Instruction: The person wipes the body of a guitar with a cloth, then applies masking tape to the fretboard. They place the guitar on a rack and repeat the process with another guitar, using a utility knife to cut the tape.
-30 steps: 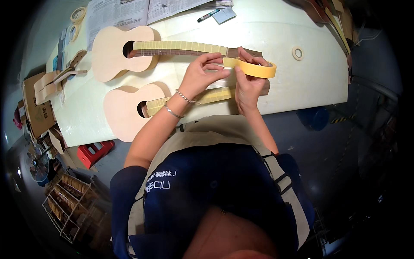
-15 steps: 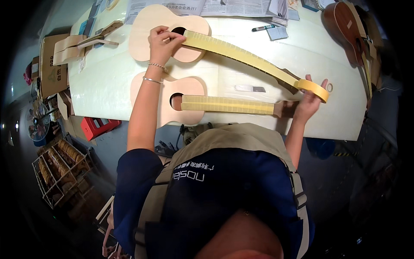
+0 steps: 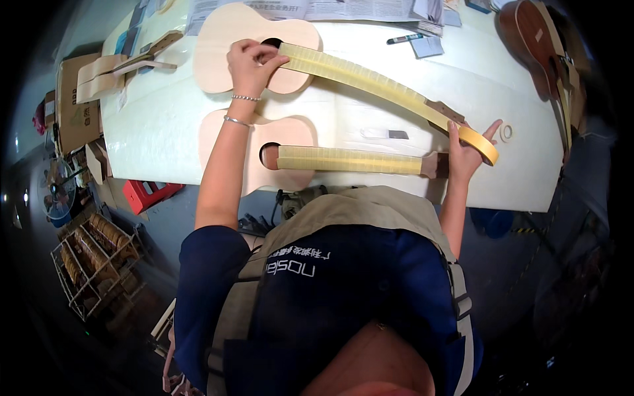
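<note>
Two unfinished pale wooden ukuleles lie on the white table, the far ukulele (image 3: 228, 56) above the near ukulele (image 3: 221, 145). Yellow masking tape (image 3: 356, 74) runs along the far one's fretboard, bowing from beside the sound hole toward its dark headstock (image 3: 444, 109). At the sound-hole end, my left hand (image 3: 251, 65) pinches the tape with thumb and fingertips. By the headstock, my right hand (image 3: 465, 158) grips the tape roll (image 3: 485, 146), one finger stretched past it. The near ukulele's fretboard (image 3: 350, 160) is covered with similar tape; its headstock (image 3: 436, 165) is beside my right wrist.
A small tape ring (image 3: 506, 132) lies beyond my right hand. Newspapers (image 3: 356, 10), a marker (image 3: 404, 38) and a grey pad (image 3: 427, 46) are at the back. A brown ukulele (image 3: 522, 39) lies far right; a pale instrument (image 3: 99, 82) is at left, near a cardboard box (image 3: 69, 99).
My right hand has turned and moved slightly down with the roll, its thumb now on the roll's left side. More of the far headstock shows above the tape. My left hand stays at the sound-hole end.
</note>
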Demonstrator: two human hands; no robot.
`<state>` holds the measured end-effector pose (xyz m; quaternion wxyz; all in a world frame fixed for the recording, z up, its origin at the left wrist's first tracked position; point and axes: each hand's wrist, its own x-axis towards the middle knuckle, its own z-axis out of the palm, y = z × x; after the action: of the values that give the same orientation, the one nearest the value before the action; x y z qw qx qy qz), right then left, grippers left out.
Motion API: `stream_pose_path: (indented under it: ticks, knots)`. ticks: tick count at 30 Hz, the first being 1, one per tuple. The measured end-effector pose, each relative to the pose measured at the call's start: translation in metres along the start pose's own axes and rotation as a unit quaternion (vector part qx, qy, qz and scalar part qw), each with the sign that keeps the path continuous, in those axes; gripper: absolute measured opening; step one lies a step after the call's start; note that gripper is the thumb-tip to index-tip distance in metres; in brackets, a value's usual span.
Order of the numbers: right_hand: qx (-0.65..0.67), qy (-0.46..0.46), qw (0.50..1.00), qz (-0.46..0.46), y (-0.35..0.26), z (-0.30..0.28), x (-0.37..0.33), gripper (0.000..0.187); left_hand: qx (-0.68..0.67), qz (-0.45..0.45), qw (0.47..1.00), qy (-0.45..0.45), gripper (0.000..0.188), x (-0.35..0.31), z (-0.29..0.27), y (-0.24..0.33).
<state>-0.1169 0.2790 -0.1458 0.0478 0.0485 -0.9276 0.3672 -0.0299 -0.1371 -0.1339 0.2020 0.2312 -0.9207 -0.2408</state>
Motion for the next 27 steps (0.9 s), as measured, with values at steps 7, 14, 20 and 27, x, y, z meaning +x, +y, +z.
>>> stream_pose_path:
  ticks: [7, 14, 20, 27]
  knots:
    - [0.167, 0.014, 0.978, 0.12, -0.013, 0.002, 0.004, 0.104, 0.197, 0.151, 0.96, -0.13, 0.072, -0.041, -0.008, 0.029]
    - [0.031, 0.03, 0.997, 0.062, -0.007, 0.007, 0.001, 0.098, 0.237, 0.174, 0.94, -0.176, 0.087, -0.059, 0.01, 0.047]
    - [0.188, 0.042, 0.97, 0.149, -0.003, 0.022, -0.005, 0.072, 0.03, 0.336, 0.892, -0.303, 0.071, -0.09, 0.084, 0.169]
    - [0.171, 0.066, 0.98, 0.077, 0.008, 0.031, -0.008, 0.05, -0.018, 0.282, 0.888, -0.363, 0.017, -0.1, 0.098, 0.164]
